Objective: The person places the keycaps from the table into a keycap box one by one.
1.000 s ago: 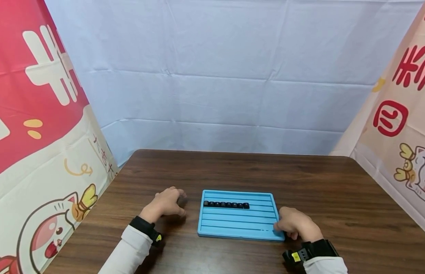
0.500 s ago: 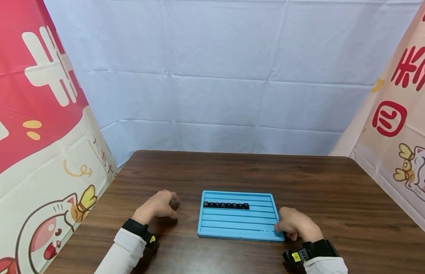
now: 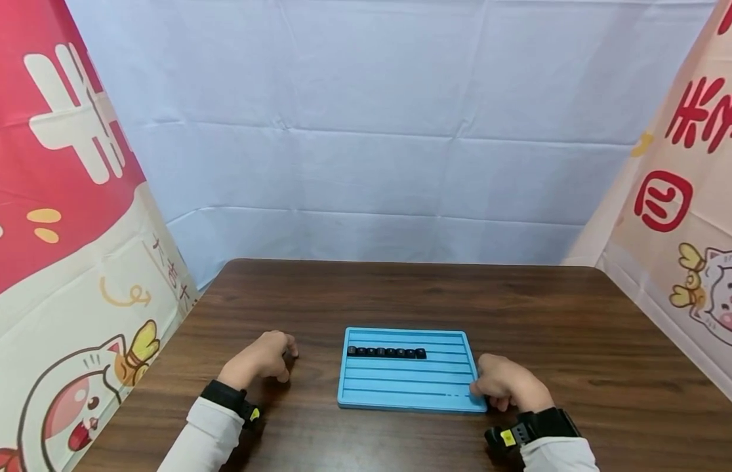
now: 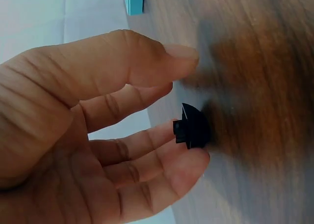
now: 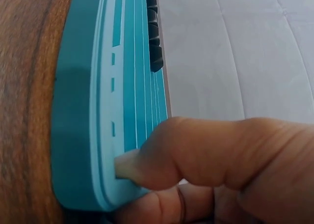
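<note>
A light-blue grooved tray [image 3: 401,383] lies on the table, with a row of black keycaps [image 3: 386,353] in one of its upper grooves. My right hand [image 3: 512,383] pinches the tray's near right corner; in the right wrist view the thumb [image 5: 162,155] presses on the rim and a curled finger sits below. Left of the tray, my left hand [image 3: 261,359] is low over the table, fingers bent downward. A loose black keycap [image 4: 196,128] shows at its fingertips in the left wrist view, its stem toward the palm. The thumb [image 4: 147,62] stands apart from that keycap.
The brown wood-grain table [image 3: 425,295] extends behind and on both sides of the tray. A pale blue cloth [image 3: 372,131] hangs behind it, with printed cloths [image 3: 94,288] at the left and right sides.
My left hand has moved left, away from the tray, and slightly toward me. The right hand stays at the tray's corner. The view has shifted slightly.
</note>
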### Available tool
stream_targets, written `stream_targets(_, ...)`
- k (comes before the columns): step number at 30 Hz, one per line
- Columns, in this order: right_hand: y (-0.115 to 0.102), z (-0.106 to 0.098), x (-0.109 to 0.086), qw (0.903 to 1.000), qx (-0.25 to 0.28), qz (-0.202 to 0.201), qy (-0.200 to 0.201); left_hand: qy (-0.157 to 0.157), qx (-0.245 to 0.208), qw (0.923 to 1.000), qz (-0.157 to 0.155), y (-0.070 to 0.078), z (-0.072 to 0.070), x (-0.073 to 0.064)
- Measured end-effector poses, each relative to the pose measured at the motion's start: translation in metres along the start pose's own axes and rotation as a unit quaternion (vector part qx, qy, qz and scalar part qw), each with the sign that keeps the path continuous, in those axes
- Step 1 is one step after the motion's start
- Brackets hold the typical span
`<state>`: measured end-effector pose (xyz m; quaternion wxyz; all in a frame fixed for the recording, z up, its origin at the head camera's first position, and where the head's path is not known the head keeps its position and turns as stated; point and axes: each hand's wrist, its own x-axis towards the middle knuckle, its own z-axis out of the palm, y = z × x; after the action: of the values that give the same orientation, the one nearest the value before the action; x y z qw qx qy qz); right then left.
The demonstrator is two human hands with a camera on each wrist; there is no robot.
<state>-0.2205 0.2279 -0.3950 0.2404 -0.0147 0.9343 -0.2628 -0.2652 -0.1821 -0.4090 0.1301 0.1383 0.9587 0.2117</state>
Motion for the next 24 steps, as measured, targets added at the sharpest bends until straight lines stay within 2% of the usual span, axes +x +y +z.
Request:
stream_targets(7, 0.0008, -0.0004, 0.0009, 1.0000, -0.006, -0.006, 0.001, -0.001, 0.007, 1.0000, 0.006, -0.0044, 0.0020, 0.0024)
stream_targets(19, 0.0000, -0.0011, 0.0009, 1.0000, -0.001, -0.002, 0.003, 0.035, 0.019, 0.9986, 0.035, -0.0053, 0.0022, 0.0008)
stream_targets(24, 0.0015, -0.0001, 0.0021, 1.0000, 0.000, -0.002, 0.000, 0.038, 0.027, 0.9981, 0.040, -0.0052, 0.0034, 0.0014)
